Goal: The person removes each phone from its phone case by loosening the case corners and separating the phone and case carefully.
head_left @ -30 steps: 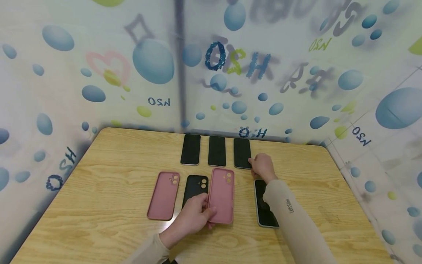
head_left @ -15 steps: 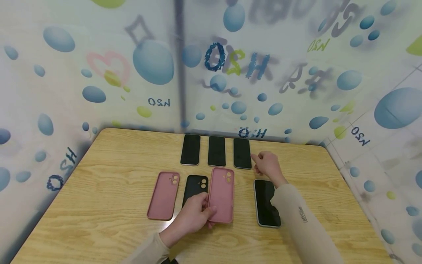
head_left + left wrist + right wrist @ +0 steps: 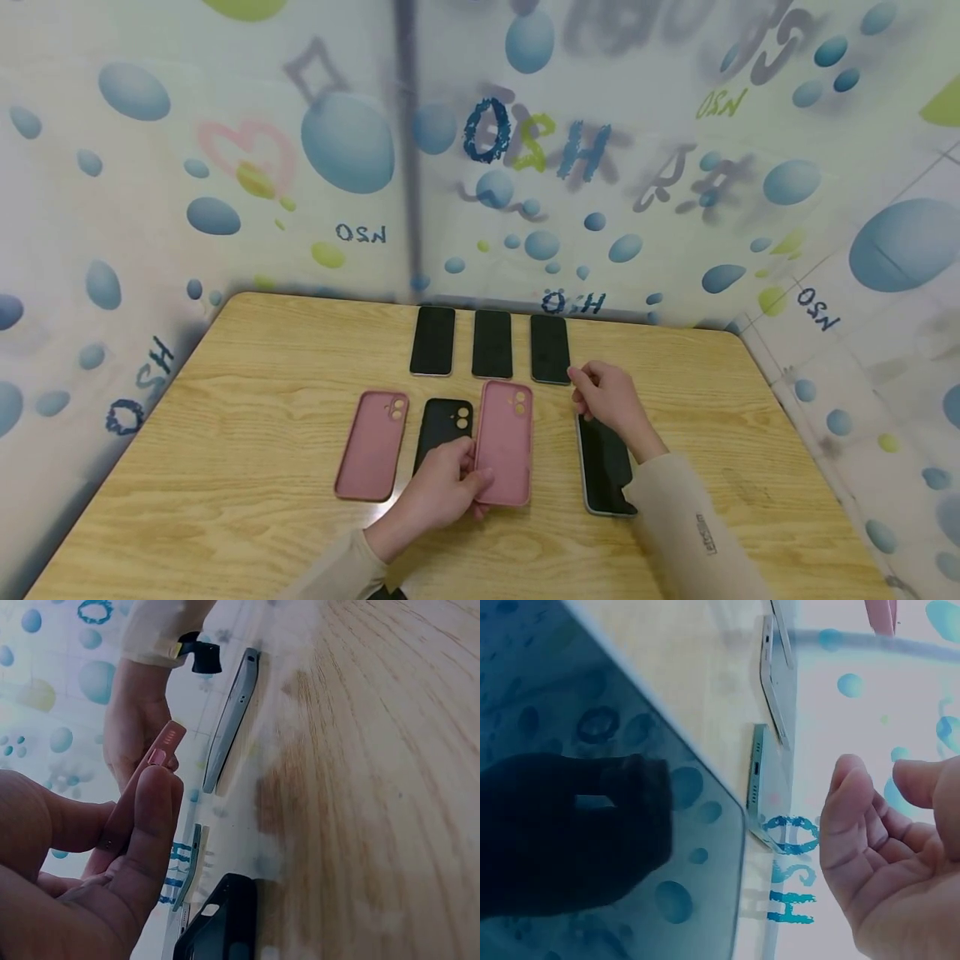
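Observation:
My left hand (image 3: 438, 487) grips the lower left edge of a pink phone case (image 3: 506, 442), thumb on its inner side. In the left wrist view this pink phone case (image 3: 142, 780) is tilted and clear of the table. Under that hand lies a black phone case (image 3: 447, 419), its lower part hidden. My right hand (image 3: 611, 400), fingers loosely curled and holding nothing, hovers above the top end of a phone (image 3: 603, 467) lying screen up. The right wrist view shows a gap between thumb and fingers of the right hand (image 3: 892, 847), with the dark screen (image 3: 615, 825) beside it.
Three more phones lie in a row at the back: a left one (image 3: 432, 340), a middle one (image 3: 492, 344) and a right one (image 3: 550, 348). Another pink phone case (image 3: 372, 446) lies left on the wooden table (image 3: 247, 433). A patterned wall (image 3: 480, 242) rises behind the table.
My right hand has drawn away from the right back phone, then come down toward the near phone, over its top end. The left hand keeps the pink phone case in place.

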### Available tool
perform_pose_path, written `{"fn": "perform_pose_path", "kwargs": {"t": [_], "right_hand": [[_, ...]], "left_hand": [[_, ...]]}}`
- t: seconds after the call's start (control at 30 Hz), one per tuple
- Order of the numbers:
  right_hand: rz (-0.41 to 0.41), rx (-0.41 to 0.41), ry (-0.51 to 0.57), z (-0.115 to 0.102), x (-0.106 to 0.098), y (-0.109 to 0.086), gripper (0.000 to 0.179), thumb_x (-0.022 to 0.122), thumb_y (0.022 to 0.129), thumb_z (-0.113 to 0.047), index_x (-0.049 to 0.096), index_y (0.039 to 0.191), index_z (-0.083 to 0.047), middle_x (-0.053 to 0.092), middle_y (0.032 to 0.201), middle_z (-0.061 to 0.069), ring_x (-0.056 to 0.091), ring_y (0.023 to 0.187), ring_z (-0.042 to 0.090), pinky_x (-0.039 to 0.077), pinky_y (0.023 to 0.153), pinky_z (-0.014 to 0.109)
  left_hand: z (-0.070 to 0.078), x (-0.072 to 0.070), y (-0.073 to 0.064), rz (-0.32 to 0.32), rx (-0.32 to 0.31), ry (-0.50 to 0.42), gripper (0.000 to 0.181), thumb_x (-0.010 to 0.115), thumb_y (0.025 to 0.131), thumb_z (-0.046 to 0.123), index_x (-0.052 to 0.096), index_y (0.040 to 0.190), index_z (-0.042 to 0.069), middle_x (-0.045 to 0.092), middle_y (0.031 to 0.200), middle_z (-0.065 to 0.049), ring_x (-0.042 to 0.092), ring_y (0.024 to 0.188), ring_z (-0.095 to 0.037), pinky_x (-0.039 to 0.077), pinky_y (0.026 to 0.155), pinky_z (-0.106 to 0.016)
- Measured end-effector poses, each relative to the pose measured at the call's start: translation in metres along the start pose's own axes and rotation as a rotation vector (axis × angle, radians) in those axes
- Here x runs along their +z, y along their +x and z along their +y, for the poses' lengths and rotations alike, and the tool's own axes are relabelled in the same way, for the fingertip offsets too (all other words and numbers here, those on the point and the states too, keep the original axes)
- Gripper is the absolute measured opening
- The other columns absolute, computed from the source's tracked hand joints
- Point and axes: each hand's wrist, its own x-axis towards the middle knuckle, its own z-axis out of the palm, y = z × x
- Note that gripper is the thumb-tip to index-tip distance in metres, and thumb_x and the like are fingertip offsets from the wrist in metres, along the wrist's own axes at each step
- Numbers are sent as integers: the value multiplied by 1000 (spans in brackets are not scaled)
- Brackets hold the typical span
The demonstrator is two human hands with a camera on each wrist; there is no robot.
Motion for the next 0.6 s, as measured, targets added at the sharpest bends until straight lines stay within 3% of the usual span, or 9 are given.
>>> {"fn": "perform_pose_path", "kwargs": {"t": [0.27, 0.6], "right_hand": [[6, -11, 43, 10, 8, -19, 31, 57, 108, -25, 63, 93, 1, 63, 68, 7, 59, 54, 17, 56, 52, 29], [10, 15, 53, 16, 9, -28, 30, 56, 108, -24, 64, 96, 2, 65, 72, 8, 61, 56, 19, 56, 53, 29]], "left_hand": [[0, 3, 1, -6, -7, -11, 10, 65, 100, 4, 61, 105, -4, 67, 71, -5, 68, 56, -17, 56, 51, -28], [-2, 8, 4, -53, -45, 11, 9, 65, 100, 5, 61, 103, -2, 67, 71, -4, 68, 57, -17, 56, 53, -28]]}}
